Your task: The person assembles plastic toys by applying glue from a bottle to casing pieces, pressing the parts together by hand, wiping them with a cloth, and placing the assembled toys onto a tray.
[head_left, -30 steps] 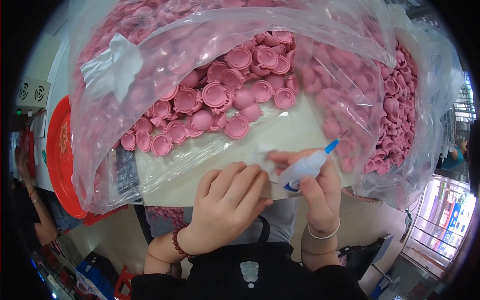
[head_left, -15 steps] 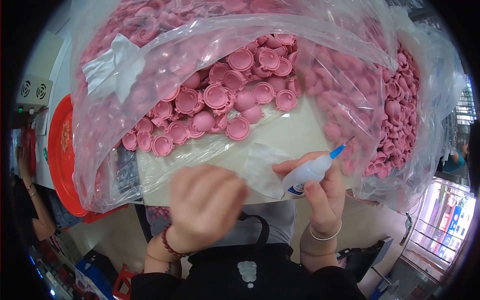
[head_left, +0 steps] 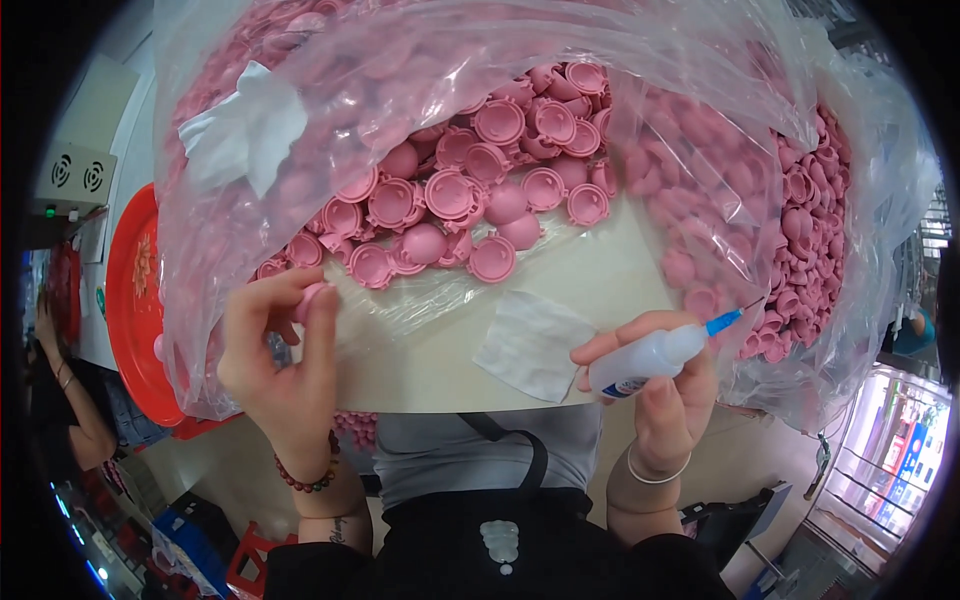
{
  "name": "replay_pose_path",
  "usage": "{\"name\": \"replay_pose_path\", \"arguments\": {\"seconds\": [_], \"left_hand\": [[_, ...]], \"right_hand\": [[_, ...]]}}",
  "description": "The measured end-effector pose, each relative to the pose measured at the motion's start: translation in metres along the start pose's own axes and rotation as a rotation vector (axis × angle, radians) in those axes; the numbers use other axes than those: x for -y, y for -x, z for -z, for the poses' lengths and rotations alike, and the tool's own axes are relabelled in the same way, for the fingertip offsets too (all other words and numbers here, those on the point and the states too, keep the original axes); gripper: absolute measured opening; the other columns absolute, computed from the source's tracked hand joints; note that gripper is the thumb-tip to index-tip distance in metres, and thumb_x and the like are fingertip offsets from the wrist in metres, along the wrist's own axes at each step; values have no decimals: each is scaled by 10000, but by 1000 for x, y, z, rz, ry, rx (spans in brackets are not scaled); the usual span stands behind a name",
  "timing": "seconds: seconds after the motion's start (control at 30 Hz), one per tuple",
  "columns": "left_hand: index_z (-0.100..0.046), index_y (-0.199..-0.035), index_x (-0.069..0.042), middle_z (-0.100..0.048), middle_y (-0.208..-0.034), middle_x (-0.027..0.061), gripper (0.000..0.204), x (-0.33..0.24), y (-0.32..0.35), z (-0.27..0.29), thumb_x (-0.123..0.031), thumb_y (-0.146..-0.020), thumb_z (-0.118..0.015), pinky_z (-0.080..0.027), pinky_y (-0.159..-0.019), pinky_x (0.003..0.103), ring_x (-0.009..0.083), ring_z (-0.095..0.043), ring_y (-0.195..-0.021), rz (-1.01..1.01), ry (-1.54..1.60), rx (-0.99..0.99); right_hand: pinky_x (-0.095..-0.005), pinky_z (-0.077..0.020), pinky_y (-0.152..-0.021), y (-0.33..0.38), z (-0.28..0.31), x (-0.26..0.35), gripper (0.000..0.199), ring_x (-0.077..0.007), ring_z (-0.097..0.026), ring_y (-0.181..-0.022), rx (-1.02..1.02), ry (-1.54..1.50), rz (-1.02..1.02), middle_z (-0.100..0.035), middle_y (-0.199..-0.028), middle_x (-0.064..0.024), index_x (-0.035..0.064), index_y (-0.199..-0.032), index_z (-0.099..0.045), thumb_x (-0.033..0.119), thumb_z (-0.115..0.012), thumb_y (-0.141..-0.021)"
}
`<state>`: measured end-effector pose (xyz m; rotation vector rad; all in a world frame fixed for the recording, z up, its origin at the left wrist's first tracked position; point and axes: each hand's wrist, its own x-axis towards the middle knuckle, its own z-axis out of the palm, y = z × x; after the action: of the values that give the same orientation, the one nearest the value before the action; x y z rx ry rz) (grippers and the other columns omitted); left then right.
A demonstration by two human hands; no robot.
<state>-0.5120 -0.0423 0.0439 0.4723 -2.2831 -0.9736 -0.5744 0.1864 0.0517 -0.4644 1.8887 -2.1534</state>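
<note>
My left hand (head_left: 280, 360) is at the left end of a heap of pink round plastic cups (head_left: 450, 195). Its thumb and fingers are pinched on one pink plastic cup (head_left: 313, 300), mostly hidden by the fingers. My right hand (head_left: 665, 390) is wrapped round a translucent squeeze bottle (head_left: 650, 362) with a blue needle tip (head_left: 724, 321). The bottle is tilted, its thin needle pointing up and to the right. Between my hands, a white cloth (head_left: 535, 345) lies flat on the pale table (head_left: 400, 375), close to my right fingers.
Clear plastic bags (head_left: 380, 75) full of pink cups cover the far side and right of the table. A crumpled white cloth (head_left: 245, 130) rests on the bag. At the left stands a red tray (head_left: 125, 330); another person's arm (head_left: 85, 420) shows beyond it.
My left hand has moved left and away from me to the heap's edge, and now pinches a pink cup. My right hand has shifted slightly right, the bottle lying more level.
</note>
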Motion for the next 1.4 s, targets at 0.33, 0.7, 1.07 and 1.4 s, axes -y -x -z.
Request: {"name": "replay_pose_path", "arguments": {"seconds": [0.33,0.7,1.07,1.4], "left_hand": [[-541,-1005,21,-464,-1030,144,340,-34,31,-40,-140,-739,-677,-375,-571,179,87,-461,-660,354,1270,624],[-423,-1168,23,-521,-1122,146,433,-41,33,-43,48,-768,-585,-448,-827,284,185,-548,-981,406,1219,818],[-423,-1205,57,-510,-1150,215,464,-37,36,-44,-114,-810,-599,-478,-757,312,178,-559,-879,158,1018,749],[-391,-1201,35,-479,-1191,198,431,-31,38,-49,24,-800,-548,-483,-801,286,174,-555,-960,458,1501,707]], "right_hand": [[-203,-397,-411,1,-1,-2,589,-165,-549,-513,-26,-50,22,-583,-700,-175,-52,-982,-435,509,-499,-816],[-215,-419,-466,5,-7,-3,509,-165,-550,-572,3,-287,-20,-594,-789,-196,-17,-1038,-394,441,-494,-841],[-221,-466,-567,13,-13,-3,415,-172,-569,-709,32,-369,-30,-587,-848,-183,-28,-1086,-380,277,-534,-850],[-197,-283,-390,8,0,-9,559,-110,-393,-464,-259,56,95,-499,-669,-104,-11,-1030,-399,487,-527,-809]]}}
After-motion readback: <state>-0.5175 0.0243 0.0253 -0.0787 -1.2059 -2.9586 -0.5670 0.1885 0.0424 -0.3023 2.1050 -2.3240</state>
